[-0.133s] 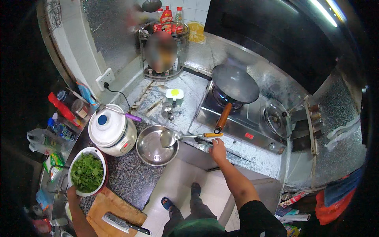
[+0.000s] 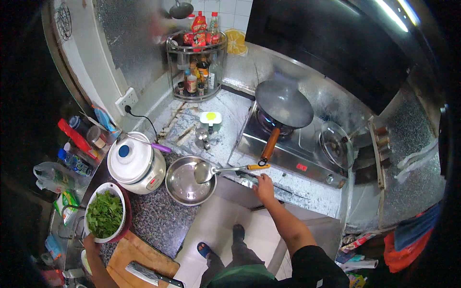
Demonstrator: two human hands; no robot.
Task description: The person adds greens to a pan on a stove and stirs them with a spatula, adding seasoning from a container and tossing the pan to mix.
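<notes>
At the lower left, my left hand is closed on the near rim of a white colander full of leafy greens. The colander sits tilted in a dark red basin, whose right side shows beside it. My right hand, fingers slightly apart and holding nothing, is at the stove counter's front edge. Just beyond it is the wooden handle of a spatula, whose metal head rests over a steel bowl. A dark wok stands on the lit burner, its wooden handle toward me.
A white rice cooker stands between colander and steel bowl. A cleaver lies on a wooden cutting board in front. Right of the wok is a glass lid. A seasoning rack fills the back corner; bottles line the left.
The white colander has tipped and shifted within the red basin, showing more of the basin's right side. My right hand has moved slightly down from the spatula handle.
</notes>
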